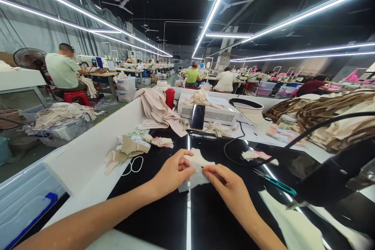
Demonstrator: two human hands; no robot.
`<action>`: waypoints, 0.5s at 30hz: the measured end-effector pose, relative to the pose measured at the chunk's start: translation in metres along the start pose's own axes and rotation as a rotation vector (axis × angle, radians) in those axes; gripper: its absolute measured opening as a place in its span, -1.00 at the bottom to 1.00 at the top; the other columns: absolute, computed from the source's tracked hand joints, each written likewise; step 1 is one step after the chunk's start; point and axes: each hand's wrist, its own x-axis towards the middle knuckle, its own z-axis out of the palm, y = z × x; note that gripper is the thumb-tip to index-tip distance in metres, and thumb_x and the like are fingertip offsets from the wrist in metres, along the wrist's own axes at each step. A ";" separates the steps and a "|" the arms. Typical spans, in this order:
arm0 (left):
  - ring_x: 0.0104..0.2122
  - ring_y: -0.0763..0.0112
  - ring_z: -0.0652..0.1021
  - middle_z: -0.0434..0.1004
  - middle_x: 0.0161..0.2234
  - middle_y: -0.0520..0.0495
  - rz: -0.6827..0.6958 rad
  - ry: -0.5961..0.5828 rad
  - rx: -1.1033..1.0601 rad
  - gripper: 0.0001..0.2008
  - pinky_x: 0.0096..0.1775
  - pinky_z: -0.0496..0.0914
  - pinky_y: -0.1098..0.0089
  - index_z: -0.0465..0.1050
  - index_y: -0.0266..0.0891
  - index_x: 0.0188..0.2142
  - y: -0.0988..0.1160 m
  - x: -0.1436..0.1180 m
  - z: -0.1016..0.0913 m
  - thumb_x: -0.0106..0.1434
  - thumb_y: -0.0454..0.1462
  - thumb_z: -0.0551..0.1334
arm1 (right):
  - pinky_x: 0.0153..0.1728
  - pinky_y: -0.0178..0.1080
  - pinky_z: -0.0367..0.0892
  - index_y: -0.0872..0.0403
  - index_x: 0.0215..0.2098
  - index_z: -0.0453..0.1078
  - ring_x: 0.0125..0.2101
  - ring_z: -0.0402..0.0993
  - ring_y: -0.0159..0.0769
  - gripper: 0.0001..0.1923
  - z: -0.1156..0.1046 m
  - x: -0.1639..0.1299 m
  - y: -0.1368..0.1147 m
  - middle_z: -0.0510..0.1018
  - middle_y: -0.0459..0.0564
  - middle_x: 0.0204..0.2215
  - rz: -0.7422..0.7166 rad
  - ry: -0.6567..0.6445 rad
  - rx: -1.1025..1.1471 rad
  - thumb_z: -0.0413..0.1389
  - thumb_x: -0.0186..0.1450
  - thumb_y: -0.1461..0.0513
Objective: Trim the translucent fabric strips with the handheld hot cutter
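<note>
Over the glossy black surface (164,222), a half-open left hand (172,170) is touching, the right hand (228,183) pinching, flat cream cloth (199,158), seemingly aligning it, needing steadiness.

I see left hand (177,170), loosely curled, and right hand (227,181), grip pinched, at cream cloth (200,158) over black counter (155,215); phone (198,117) leans on white box (218,115).
</note>
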 end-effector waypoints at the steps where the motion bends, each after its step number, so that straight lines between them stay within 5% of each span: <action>1: -0.39 0.42 0.63 0.56 -0.28 0.07 0.002 0.011 0.024 -0.63 -0.25 0.51 0.38 0.39 -0.20 0.11 0.002 0.009 -0.002 0.34 -0.27 0.33 | -0.41 -0.21 0.46 -0.03 -0.23 0.64 -0.44 0.57 -0.20 -0.56 0.002 0.005 0.004 0.67 -0.02 -0.38 0.006 0.026 -0.019 0.09 0.51 -0.11; 8: -0.23 0.31 0.65 0.61 -0.06 -0.10 0.028 0.088 0.300 -0.62 -0.19 0.61 0.25 0.40 -0.24 0.24 0.005 0.072 -0.009 0.49 -0.25 0.32 | -0.17 -0.12 0.55 0.08 -0.08 0.57 -0.26 0.61 -0.24 -0.69 0.020 0.038 0.031 0.65 -0.02 -0.23 0.059 0.084 -0.232 0.12 0.57 0.03; 11: -0.01 0.16 0.64 0.56 0.12 -0.19 0.057 0.085 0.444 -0.63 0.01 0.60 0.07 0.47 -0.23 0.21 0.005 0.079 -0.010 0.51 -0.14 0.33 | -0.08 -0.07 0.58 0.09 -0.03 0.54 -0.18 0.63 -0.23 -0.76 0.024 0.046 0.037 0.65 -0.01 -0.13 0.070 0.046 -0.343 0.21 0.54 0.08; 15: 0.05 0.12 0.62 0.54 0.17 -0.21 0.075 0.057 0.596 -0.62 0.05 0.59 0.03 0.47 -0.23 0.22 0.001 0.077 -0.009 0.52 -0.13 0.33 | -0.06 -0.05 0.59 0.09 0.02 0.53 -0.13 0.63 -0.20 -0.76 0.027 0.048 0.039 0.65 0.02 -0.05 0.079 -0.014 -0.474 0.22 0.53 0.10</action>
